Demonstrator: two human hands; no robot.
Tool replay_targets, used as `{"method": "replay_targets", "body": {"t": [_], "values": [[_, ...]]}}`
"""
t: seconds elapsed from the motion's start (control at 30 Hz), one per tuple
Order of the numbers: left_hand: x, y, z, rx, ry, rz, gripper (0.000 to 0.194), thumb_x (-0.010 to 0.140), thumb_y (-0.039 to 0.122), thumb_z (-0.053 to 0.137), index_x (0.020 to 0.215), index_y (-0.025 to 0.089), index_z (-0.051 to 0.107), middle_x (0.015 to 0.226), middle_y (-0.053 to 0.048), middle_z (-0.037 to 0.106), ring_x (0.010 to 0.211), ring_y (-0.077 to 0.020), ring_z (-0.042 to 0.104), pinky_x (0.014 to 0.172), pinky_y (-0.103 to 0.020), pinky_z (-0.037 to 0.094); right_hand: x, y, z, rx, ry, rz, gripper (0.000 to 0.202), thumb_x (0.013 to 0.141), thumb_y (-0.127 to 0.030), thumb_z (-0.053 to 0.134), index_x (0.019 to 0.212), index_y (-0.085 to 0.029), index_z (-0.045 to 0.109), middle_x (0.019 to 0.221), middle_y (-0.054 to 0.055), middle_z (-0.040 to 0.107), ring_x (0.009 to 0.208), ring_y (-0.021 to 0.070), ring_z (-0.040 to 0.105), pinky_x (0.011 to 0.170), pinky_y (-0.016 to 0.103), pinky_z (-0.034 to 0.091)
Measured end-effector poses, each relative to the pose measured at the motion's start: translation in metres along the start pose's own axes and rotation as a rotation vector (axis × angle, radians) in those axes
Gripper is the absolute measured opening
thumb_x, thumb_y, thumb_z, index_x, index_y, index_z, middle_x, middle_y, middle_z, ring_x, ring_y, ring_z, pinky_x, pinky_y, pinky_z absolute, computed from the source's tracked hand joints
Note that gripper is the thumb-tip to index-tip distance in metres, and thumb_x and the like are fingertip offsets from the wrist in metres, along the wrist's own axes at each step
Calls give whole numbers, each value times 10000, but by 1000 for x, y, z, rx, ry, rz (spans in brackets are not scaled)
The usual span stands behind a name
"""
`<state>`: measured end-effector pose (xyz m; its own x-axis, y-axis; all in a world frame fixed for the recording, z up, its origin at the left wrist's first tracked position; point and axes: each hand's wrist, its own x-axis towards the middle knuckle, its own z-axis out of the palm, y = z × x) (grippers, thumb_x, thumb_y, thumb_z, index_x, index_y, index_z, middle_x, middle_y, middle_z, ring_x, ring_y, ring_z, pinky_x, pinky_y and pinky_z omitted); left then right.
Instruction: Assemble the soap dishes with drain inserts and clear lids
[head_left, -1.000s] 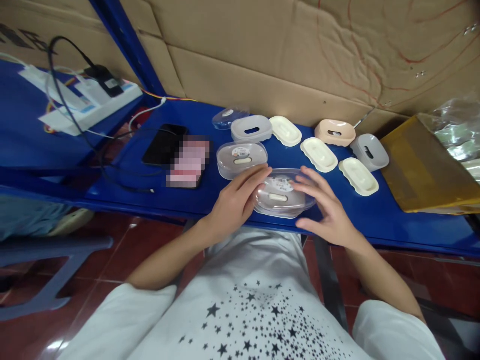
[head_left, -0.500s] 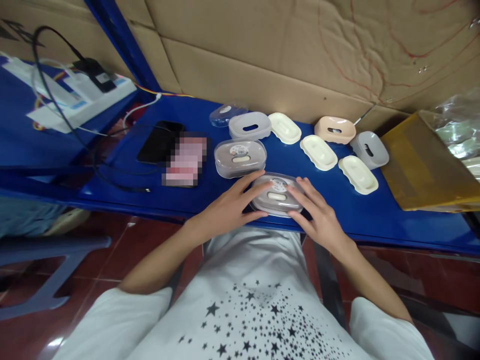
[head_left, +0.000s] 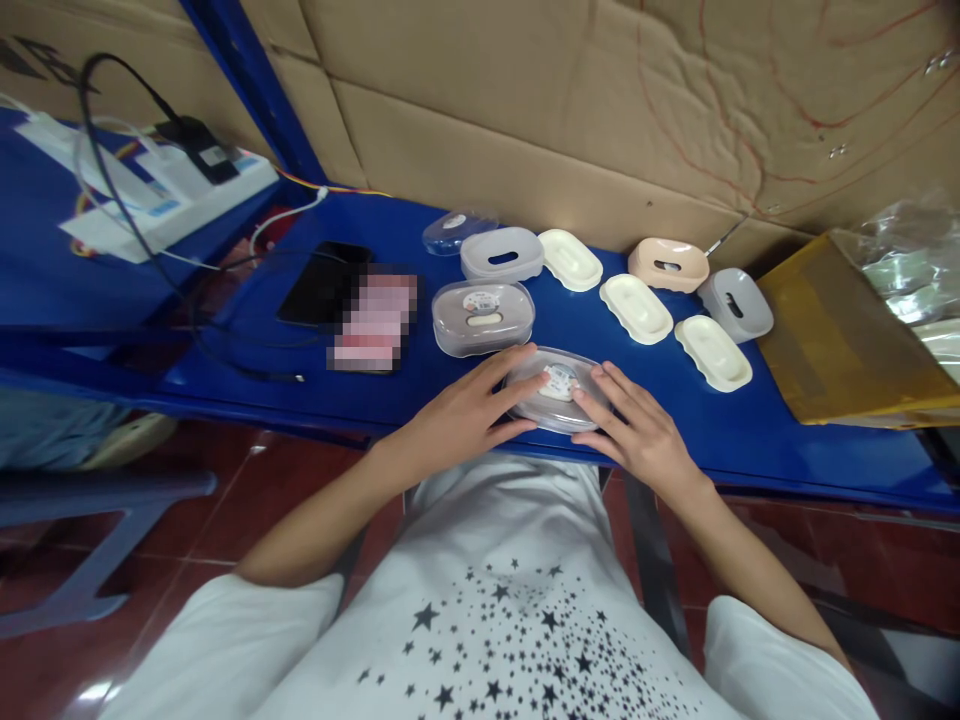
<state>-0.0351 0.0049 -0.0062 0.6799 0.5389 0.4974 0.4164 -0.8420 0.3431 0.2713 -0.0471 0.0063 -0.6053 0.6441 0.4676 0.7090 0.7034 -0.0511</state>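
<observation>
At the front edge of the table, an oval soap box [head_left: 559, 408] under a clear cover with a round white label sits between my two hands. My left hand [head_left: 480, 405] grips its left end, with the fingers on the cover and the thumb along the near side. My right hand [head_left: 637, 420] holds the right end in the same way, fingertips beside the label. Just behind my left hand stands a second covered grey soap box [head_left: 484, 320], with a label and a pale slot.
Further back are an uncovered grey box [head_left: 501, 255], a loose clear cover [head_left: 454, 232], several cream trays [head_left: 571, 260], a peach box [head_left: 667, 265] and another grey box [head_left: 736, 305]. Phones [head_left: 322, 285] and cables lie left; a taped carton [head_left: 840, 340] stands right.
The label on the cover now lies over the pale slot, which showed below it before. Both hands keep their hold, with the right fingers slightly shifted. The view has moved a little.
</observation>
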Motion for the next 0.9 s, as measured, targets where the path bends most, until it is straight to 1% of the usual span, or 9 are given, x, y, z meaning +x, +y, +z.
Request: {"method": "replay_targets", "body": {"t": [0.13, 0.2, 0.27, 0.37, 0.47, 0.57, 0.67, 0.8, 0.9], "values": [[0, 3, -4, 39, 22, -27, 534, 1065, 313, 694, 1565, 234, 524, 1692, -203, 481, 1583, -362, 488, 1247, -597, 505, 6, 8, -10, 115, -57, -17, 806, 1035, -418, 732, 1745, -370, 354, 1710, 119, 511, 1595, 374, 471, 1237, 613, 521], [0, 6, -8, 104, 49, -60, 501, 1027, 289, 715, 1504, 234, 572, 1640, -191, 539, 1557, -376, 509, 1265, -634, 460, 23, 24, -17, 189, -108, -6, 655, 1105, -426, 605, 1724, -369, 400, 1684, 87, 552, 1572, 339, 513, 1255, 600, 497], [1, 9, -12, 187, 67, -78, 463, 975, 271, 731, 1421, 229, 617, 1580, -184, 594, 1544, -392, 515, 1301, -675, 381, 53, 48, -18, 191, -95, 48, 541, 1147, -363, 480, 1687, -345, 468, 1621, 77, 625, 1522, 300, 578, 1262, 569, 481], [2, 9, -17, 275, 86, -95, 405, 924, 302, 743, 1312, 224, 657, 1518, -191, 630, 1542, -434, 508, 1316, -753, 277, 115, 84, 4, 88, -91, 96, 527, 1131, -275, 399, 1639, -272, 537, 1626, 105, 617, 1539, 306, 550, 1271, 581, 434], [2, 5, -20, 286, 77, -129, 382, 921, 338, 742, 1275, 218, 664, 1488, -194, 638, 1512, -442, 540, 1306, -772, 279, 174, 106, 41, 9, -241, 43, 602, 1047, -168, 453, 1646, -166, 508, 1726, 154, 487, 1621, 341, 421, 1308, 640, 310], [0, 1, -24, 268, 59, -160, 384, 914, 328, 756, 1270, 219, 664, 1488, -185, 636, 1492, -426, 564, 1320, -738, 298, 201, 111, 62, -14, -335, 17, 512, 1012, -194, 548, 1512, -131, 640, 1561, 197, 650, 1488, 364, 548, 1285, 639, 271], [-1, -1, -27, 272, 68, -171, 374, 910, 325, 758, 1256, 218, 665, 1474, -185, 641, 1492, -426, 563, 1321, -732, 306, 181, 107, 52, -24, -269, 36, 366, 1063, -288, 547, 1335, -156, 753, 1326, 180, 771, 1300, 356, 654, 1225, 614, 297], [1, -2, -25, 283, 87, -185, 369, 927, 322, 738, 1274, 226, 657, 1484, -185, 642, 1486, -430, 570, 1304, -746, 320, 105, 90, 12, 13, -184, 74, 358, 1112, -414, 541, 1303, -212, 766, 1240, 135, 807, 1198, 332, 704, 1150, 567, 362], [3, -5, -20, 307, 108, -216, 395, 960, 309, 717, 1334, 212, 636, 1513, -199, 633, 1488, -431, 573, 1305, -747, 313, 47, 69, -16, 58, -172, 97, 321, 1106, -415, 591, 1302, -235, 769, 1190, 112, 819, 1145, 302, 740, 1102, 526, 418]]}}
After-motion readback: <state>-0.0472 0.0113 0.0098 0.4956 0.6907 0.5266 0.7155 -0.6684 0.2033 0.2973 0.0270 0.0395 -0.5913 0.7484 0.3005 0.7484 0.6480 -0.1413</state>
